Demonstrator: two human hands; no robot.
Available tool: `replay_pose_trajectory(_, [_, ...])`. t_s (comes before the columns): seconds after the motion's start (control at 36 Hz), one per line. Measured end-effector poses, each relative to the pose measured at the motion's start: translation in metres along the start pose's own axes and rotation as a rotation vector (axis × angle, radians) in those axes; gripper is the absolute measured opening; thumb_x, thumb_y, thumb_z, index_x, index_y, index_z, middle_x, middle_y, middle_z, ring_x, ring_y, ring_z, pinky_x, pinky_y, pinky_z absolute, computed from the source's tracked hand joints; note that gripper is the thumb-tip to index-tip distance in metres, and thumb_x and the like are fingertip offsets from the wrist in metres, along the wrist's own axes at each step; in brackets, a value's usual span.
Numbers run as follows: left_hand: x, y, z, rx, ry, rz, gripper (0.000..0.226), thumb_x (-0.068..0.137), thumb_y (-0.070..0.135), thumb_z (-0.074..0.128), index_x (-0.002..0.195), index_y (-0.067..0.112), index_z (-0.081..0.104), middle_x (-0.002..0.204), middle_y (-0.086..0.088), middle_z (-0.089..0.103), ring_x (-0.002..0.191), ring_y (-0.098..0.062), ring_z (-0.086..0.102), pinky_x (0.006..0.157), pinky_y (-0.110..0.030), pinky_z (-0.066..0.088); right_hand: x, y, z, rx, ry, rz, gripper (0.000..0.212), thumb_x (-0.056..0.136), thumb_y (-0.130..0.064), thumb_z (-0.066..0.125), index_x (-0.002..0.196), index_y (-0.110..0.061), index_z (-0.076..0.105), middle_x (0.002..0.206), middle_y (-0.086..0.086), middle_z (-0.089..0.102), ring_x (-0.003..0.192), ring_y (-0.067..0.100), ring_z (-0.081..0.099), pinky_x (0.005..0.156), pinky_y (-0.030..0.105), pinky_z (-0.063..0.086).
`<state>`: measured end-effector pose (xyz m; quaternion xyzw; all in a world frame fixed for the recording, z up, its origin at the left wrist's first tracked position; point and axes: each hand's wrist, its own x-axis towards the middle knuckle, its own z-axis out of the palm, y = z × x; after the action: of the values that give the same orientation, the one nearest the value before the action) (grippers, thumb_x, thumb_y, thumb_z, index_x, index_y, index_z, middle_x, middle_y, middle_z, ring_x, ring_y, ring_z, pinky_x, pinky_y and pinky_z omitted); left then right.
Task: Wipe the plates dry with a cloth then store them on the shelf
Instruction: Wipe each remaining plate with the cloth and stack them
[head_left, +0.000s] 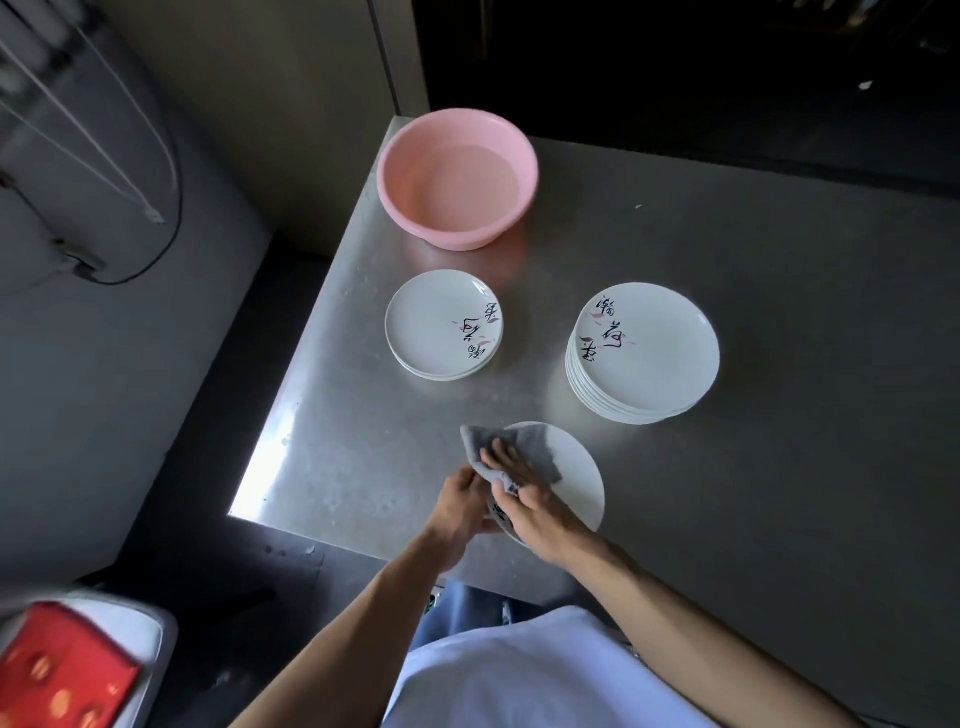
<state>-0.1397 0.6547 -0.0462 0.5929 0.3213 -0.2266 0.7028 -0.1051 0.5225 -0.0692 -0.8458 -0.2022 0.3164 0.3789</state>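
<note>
Left hand (461, 500) grips the tilted plate (577, 480) by its near rim, face turned leftward; right hand (537, 506) presses the cloth (530, 446), fingers flat.

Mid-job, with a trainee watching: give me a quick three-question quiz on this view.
1. True or false: the pink basin is full of stacked plates.
2. Which is taller? A: left stack. B: right stack.
3. Fill in: the right hand presses a grey ____ on the plate that the left hand holds.
Key: 1 false; 2 B; 3 cloth.
</note>
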Motion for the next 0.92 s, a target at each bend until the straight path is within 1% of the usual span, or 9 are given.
replay_pose_trajectory(0.17, [-0.003,-0.003,-0.002,0.03,0.008,0.079,0.032,0.112,0.03,0.04,0.138,0.033,0.059,0.107,-0.011,0.075,0.091,-0.024,0.075,0.071,-0.044,0.064,0.009,0.019,0.002,-0.189,0.183,0.487,0.054,0.108,-0.035,0.019,0.16,-0.019,0.014,0.168,0.007,0.001,0.155,0.027,0.001,0.125,0.045,0.005])
replay_pose_trajectory(0.25, [-0.001,-0.005,0.001,0.093,0.017,0.078,0.031,0.113,0.027,0.039,0.135,0.03,0.062,0.112,-0.016,0.074,0.095,-0.025,0.075,0.079,-0.054,0.064,0.007,0.006,0.008,0.058,0.186,0.288,0.054,0.108,-0.042,0.021,0.158,-0.021,0.024,0.166,-0.002,0.012,0.155,0.022,0.004,0.125,0.04,0.009])
replay_pose_trajectory(0.36, [0.0,-0.008,-0.002,0.099,0.021,0.056,0.028,0.113,0.023,0.042,0.125,0.014,0.066,0.111,-0.017,0.075,0.101,-0.033,0.075,0.082,-0.065,0.06,-0.002,0.001,0.004,0.159,0.026,0.064,0.047,0.11,-0.03,0.026,0.157,-0.023,0.024,0.163,-0.01,0.007,0.15,0.004,-0.008,0.119,0.018,-0.007])
replay_pose_trajectory(0.44, [-0.002,-0.008,-0.003,0.025,0.057,0.078,0.031,0.113,0.023,0.042,0.136,0.021,0.062,0.108,-0.019,0.074,0.094,-0.033,0.074,0.078,-0.057,0.063,0.003,0.01,-0.002,-0.058,0.124,0.336,0.051,0.11,-0.031,0.022,0.16,-0.023,0.016,0.168,0.004,0.003,0.155,0.017,-0.005,0.123,0.03,-0.005])
replay_pose_trajectory(0.53, [-0.002,-0.009,0.002,-0.119,0.131,0.041,0.022,0.11,0.016,0.044,0.127,0.014,0.059,0.105,-0.018,0.07,0.092,-0.032,0.073,0.07,-0.044,0.063,0.01,0.007,-0.01,-0.119,0.218,0.559,0.053,0.108,-0.033,0.021,0.16,-0.023,0.016,0.167,0.013,0.01,0.154,0.026,0.005,0.123,0.042,0.003])
replay_pose_trajectory(0.64, [0.0,-0.006,0.004,-0.11,0.203,0.017,0.009,0.089,0.015,0.054,0.094,0.012,0.047,0.092,-0.013,0.054,0.08,-0.02,0.057,0.068,-0.037,0.052,0.009,-0.004,-0.004,0.287,0.196,0.345,0.072,0.094,-0.054,0.022,0.159,-0.022,0.023,0.168,0.003,0.009,0.154,0.012,0.004,0.123,0.031,0.004])
replay_pose_trajectory(0.72, [-0.005,0.0,0.002,-0.126,0.11,0.066,0.005,0.101,0.01,0.055,0.102,0.009,0.05,0.1,-0.015,0.066,0.087,-0.023,0.071,0.069,-0.035,0.059,-0.005,-0.009,0.002,0.417,0.055,0.104,0.062,0.1,-0.056,0.028,0.156,-0.03,0.03,0.164,-0.016,0.02,0.15,-0.003,0.01,0.121,0.019,0.005])
replay_pose_trajectory(0.81, [-0.007,-0.004,-0.002,-0.172,0.046,0.053,0.025,0.104,0.005,0.051,0.127,0.015,0.05,0.115,-0.018,0.072,0.097,-0.027,0.075,0.074,-0.043,0.062,-0.005,0.001,0.005,0.312,0.05,0.122,0.063,0.098,-0.062,0.023,0.155,-0.036,0.031,0.165,-0.015,0.017,0.153,0.003,0.007,0.125,0.031,0.004])
replay_pose_trajectory(0.92, [-0.006,-0.01,-0.006,-0.117,-0.049,0.025,0.066,0.08,0.008,0.05,0.14,0.037,0.056,0.105,-0.014,0.071,0.094,-0.024,0.07,0.079,-0.047,0.063,0.006,0.004,-0.005,-0.01,0.208,0.461,0.059,0.103,-0.047,0.023,0.158,-0.026,0.026,0.167,0.006,0.012,0.154,0.022,0.007,0.123,0.042,0.006])
